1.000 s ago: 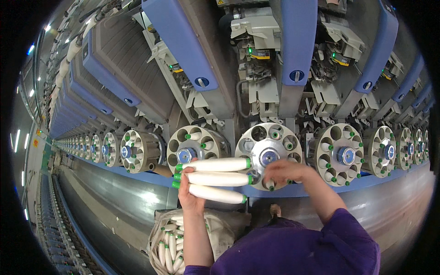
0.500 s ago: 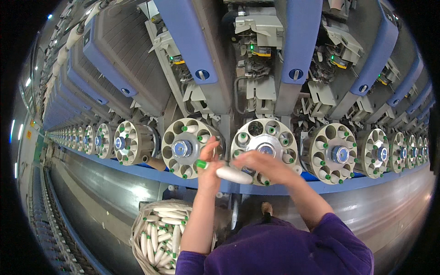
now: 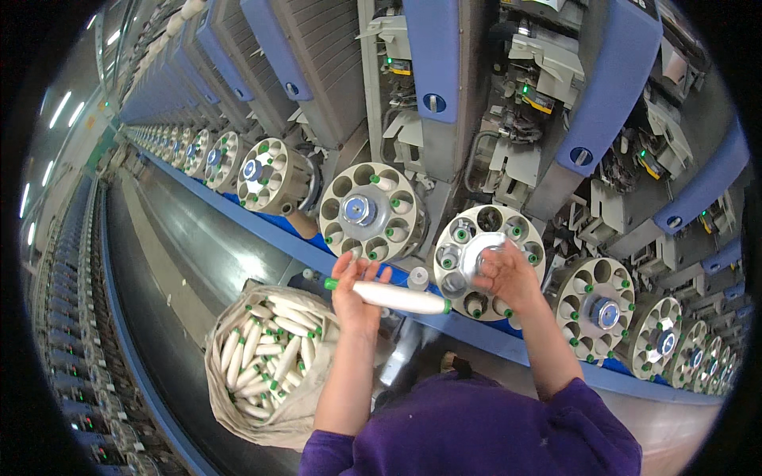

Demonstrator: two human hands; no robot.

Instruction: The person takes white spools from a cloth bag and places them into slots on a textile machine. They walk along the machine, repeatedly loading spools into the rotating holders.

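Note:
My left hand point(image 3: 357, 305) is closed around one end of a white yarn bobbin point(image 3: 401, 297) with green tips. The bobbin lies nearly level, its free end pointing right. My right hand point(image 3: 508, 274) is held over the hub of a round bobbin magazine point(image 3: 475, 252), fingers apart and nothing in them; whether it touches the hub I cannot tell. Green-tipped bobbins stand in several of that magazine's round pockets. Left of it, another magazine point(image 3: 381, 208) has bobbins in some pockets.
A cloth sack point(image 3: 278, 432) of similar white bobbins point(image 3: 270, 349) stands at lower left. A blue rail point(image 3: 278, 247) runs below the row of magazines. Behind them rise grey machine units with blue panels point(image 3: 432, 59). A brown tube point(image 3: 300, 222) sticks out between two magazines.
The view has turned and tilted, showing more of the sack. My right hand has drawn away from the bobbin to the right. The bobbin stays in my left hand.

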